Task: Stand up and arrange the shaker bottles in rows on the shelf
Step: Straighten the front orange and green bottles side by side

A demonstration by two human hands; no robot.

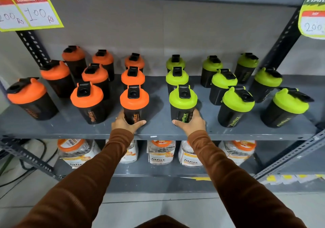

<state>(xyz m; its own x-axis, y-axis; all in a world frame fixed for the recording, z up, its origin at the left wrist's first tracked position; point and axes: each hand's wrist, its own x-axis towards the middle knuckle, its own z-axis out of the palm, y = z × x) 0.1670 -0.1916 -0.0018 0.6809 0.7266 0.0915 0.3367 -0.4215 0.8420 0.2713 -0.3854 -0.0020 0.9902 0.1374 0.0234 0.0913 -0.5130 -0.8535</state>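
**Both hands settle the two front bottles at the shelf edge**

The person's left hand [125, 123] wraps the base of the front orange-lidded black plastic shaker bottle [134, 103], thumb across the front near the shelf lip and fingers curled round the far side. The right hand [190, 122] grips the base of the front lime-green-lidded black shaker bottle [182, 103] in the same way. Holding each bottle low, at its foot, suits sliding or nudging more than lifting; both bottles appear to stand on the grey metal shelf [158, 131], though the hands hide the contact.

The layout reads as sorted by colour: orange-lidded bottles to the left, green-lidded ones to the right, each in three files running from the back wall to the front. The two held bottles head the innermost files, with a bare strip of shelf between them. All bottles stand upright, so the job looks close to done, with only spacing left to true up. The outer files fan outward, which may be lens distortion.

Every shaker is closed, its black flip cap down, and the dark walls hide whether anything is inside. On the shelf below stand clear plastic jars with orange lids [70, 150]; their contents cannot be made out.
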